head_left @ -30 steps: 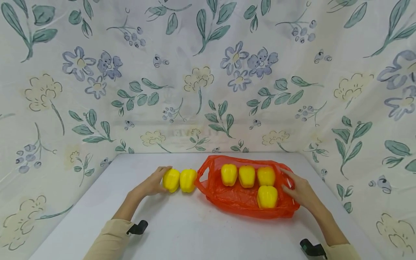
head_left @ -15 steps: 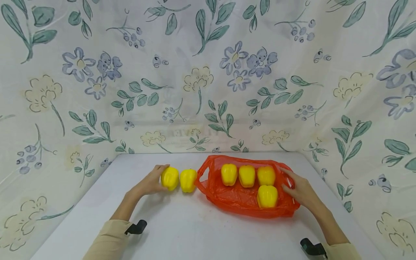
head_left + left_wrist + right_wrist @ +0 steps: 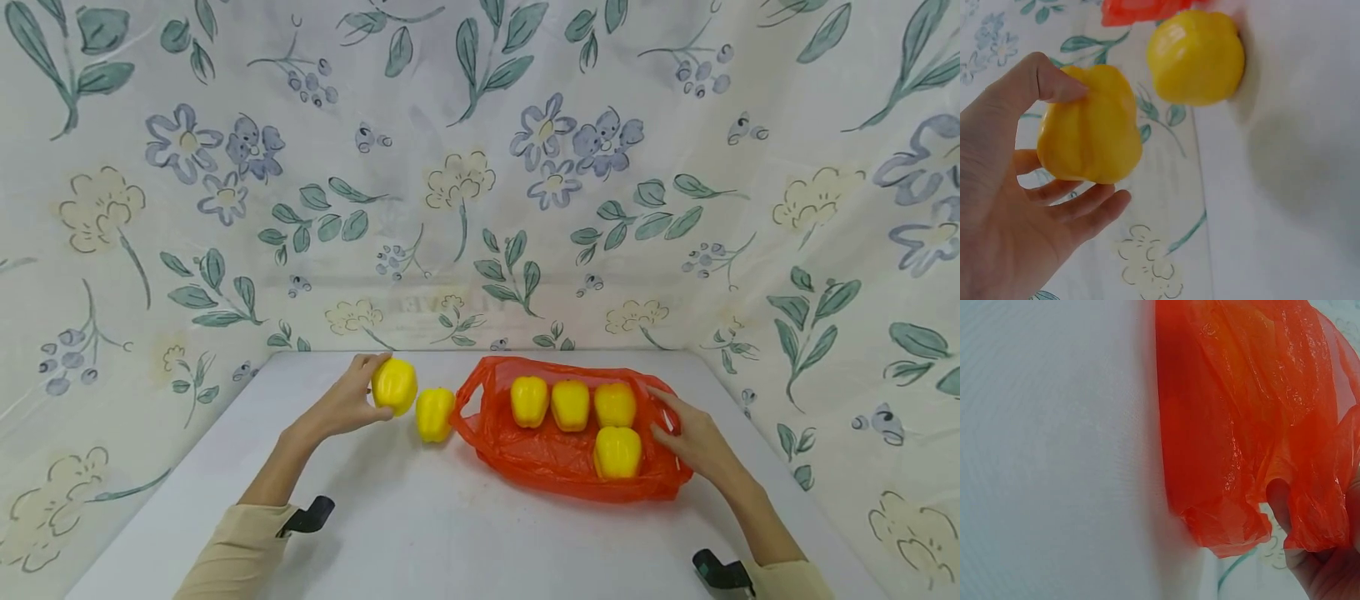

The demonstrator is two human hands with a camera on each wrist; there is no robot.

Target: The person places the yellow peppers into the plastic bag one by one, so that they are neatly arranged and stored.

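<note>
My left hand (image 3: 341, 407) pinches a yellow bell pepper (image 3: 395, 387) between thumb and fingers, raised off the table. In the left wrist view the thumb presses one side of this pepper (image 3: 1090, 125), with fingers behind it. Another yellow bell pepper (image 3: 434, 415) stands on the table just right of it, against the handle of a red plastic bag (image 3: 525, 467). Several more yellow peppers (image 3: 570, 406) sit inside the bag, whose mouth gapes. At the bag's right end my right hand (image 3: 697, 437) grips the plastic; the right wrist view shows the thumb hooked through the film (image 3: 1229, 444).
A white table (image 3: 450, 542) lies beneath everything. Floral cloth (image 3: 480, 208) hangs behind it and along both sides. Each wrist carries a small black device, one on the left wrist (image 3: 309, 517) and one on the right wrist (image 3: 720, 573).
My left hand has drawn its pepper slightly left, away from the neighbouring one, then raised it off the table. The right hand, the bag and the other peppers have stayed put.
</note>
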